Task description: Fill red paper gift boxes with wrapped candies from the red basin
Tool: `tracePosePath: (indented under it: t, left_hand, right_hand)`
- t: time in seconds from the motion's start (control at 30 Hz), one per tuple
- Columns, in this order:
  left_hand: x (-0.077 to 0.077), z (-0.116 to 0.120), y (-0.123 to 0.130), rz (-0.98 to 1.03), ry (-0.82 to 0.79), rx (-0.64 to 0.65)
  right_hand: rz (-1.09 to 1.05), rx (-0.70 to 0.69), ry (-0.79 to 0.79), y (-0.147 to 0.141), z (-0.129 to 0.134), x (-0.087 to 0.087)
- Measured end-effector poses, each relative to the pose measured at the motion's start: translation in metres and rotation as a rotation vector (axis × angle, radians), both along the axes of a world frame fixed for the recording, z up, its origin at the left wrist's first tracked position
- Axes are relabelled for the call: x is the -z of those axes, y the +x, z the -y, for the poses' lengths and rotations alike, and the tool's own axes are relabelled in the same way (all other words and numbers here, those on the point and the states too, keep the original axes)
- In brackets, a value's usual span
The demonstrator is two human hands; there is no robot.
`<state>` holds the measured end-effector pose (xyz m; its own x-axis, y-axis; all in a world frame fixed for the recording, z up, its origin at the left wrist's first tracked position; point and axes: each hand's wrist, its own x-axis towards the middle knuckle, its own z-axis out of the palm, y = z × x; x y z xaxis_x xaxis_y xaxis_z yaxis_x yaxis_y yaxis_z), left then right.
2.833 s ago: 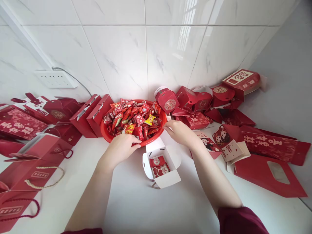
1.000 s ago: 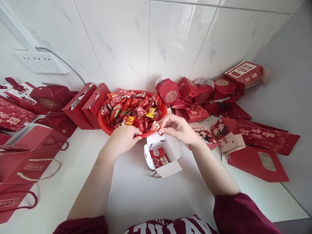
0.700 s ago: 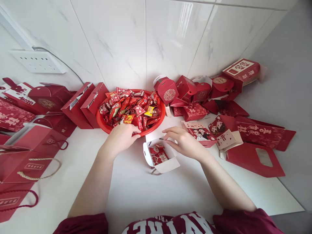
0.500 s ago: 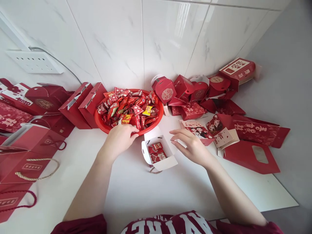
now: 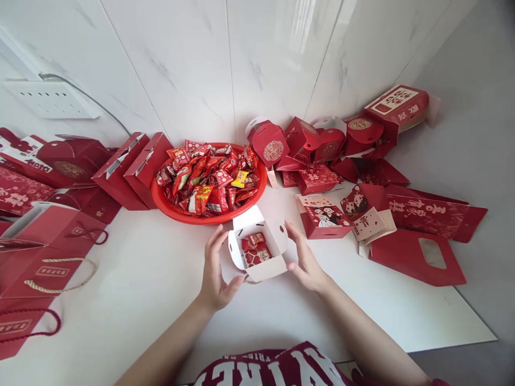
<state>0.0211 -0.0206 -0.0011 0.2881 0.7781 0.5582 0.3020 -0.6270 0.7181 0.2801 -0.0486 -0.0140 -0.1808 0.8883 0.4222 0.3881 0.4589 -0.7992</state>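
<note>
A small gift box (image 5: 267,269) stands on the white table with its flaps spread, showing a white inside. Red wrapped candies (image 5: 257,251) lie in it, and part of a cord handle shows at its near side. My left hand (image 5: 217,271) is at the box's left side, thumb and fingers apart and holding nothing. At the right flap is my right hand (image 5: 306,261), its fingers spread; whether the fingertips touch the flap I cannot tell. Just behind the box sits a red basin (image 5: 193,219) heaped with wrapped candies (image 5: 217,179).
Red gift bags (image 5: 44,268) with rope handles stand at the left, and two tall red boxes (image 5: 120,177) beside the basin. Several red boxes (image 5: 273,145) are piled along the wall at right. A flat red bag (image 5: 414,257) lies at the table's right edge.
My left hand has come back from the basin's front rim to the box's left side. My right hand has moved down and left to the right flap. The view has shifted slightly.
</note>
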Motion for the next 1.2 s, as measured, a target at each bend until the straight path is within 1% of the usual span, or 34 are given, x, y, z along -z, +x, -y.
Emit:
tracePosePath:
  t: [0.1,0.17,0.23,0.3,0.4,0.5,0.63,0.8,0.93,1.07,1.13,1.2]
  left_hand:
    - [0.009,-0.002,0.002,0.067,-0.112,0.133]
    - [0.013,-0.004,0.001,0.127,-0.202,0.206]
    - [0.016,-0.006,0.000,0.153,-0.277,0.242]
    - [0.017,-0.007,-0.002,0.138,-0.303,0.248]
    - [0.016,-0.009,-0.004,0.090,-0.258,0.261]
    - [0.018,-0.010,-0.007,0.056,-0.208,0.287]
    - [0.019,-0.009,-0.007,-0.021,-0.127,0.347]
    - [0.015,-0.009,-0.006,-0.110,-0.033,0.368]
    - [0.014,-0.008,-0.007,-0.166,-0.002,0.353]
    - [0.014,-0.007,-0.008,-0.194,-0.001,0.336]
    - [0.014,-0.007,-0.007,-0.198,-0.009,0.317]
    - [0.015,-0.006,-0.006,-0.199,-0.031,0.284]
  right_hand:
    - [0.127,-0.104,0.082,0.003,0.000,0.000]
    - [0.173,-0.169,0.106,0.004,-0.002,-0.002]
    - [0.200,-0.186,0.102,0.005,-0.003,-0.003]
    - [0.203,-0.152,0.085,0.006,-0.003,-0.001]
    - [0.139,-0.085,0.015,0.004,0.000,0.004]
    - [0.009,-0.049,-0.087,-0.001,0.003,0.005]
    - [-0.154,-0.069,-0.227,-0.009,0.003,0.000]
    - [-0.242,-0.080,-0.342,-0.011,0.002,-0.003]
    - [-0.313,-0.104,-0.379,-0.013,0.002,-0.005]
    - [-0.315,-0.111,-0.402,-0.013,0.003,-0.007]
    - [-0.262,-0.092,-0.326,-0.012,0.002,-0.008]
    - [-0.170,-0.077,-0.196,-0.010,0.000,-0.010]
